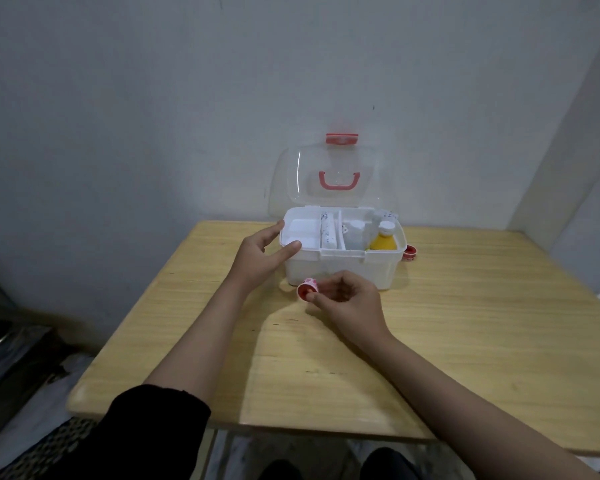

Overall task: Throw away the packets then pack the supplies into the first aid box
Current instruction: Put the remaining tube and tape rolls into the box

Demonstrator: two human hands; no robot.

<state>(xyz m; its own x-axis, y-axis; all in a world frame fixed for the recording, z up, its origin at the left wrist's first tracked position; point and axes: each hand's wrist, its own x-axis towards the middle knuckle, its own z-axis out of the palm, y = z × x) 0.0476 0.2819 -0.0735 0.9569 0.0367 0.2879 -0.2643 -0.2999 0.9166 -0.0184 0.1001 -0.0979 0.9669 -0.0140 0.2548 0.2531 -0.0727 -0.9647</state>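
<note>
Nearest, right hand (347, 299) pinches small red tape roll (307, 289) at fingertips | just beyond, left hand (262, 256) open, fingers touching first aid box (343, 268) left rim | box lid up, yellow bottle (383, 241) inside | second red roll (410, 252) past box's right side.

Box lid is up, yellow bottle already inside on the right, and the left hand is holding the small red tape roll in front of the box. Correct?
Not quite: the head view shows the right hand pinching the small red tape roll in front of the first aid box; the left hand rests at the box's left rim. The lid is up and the yellow bottle sits inside on the right.
</note>
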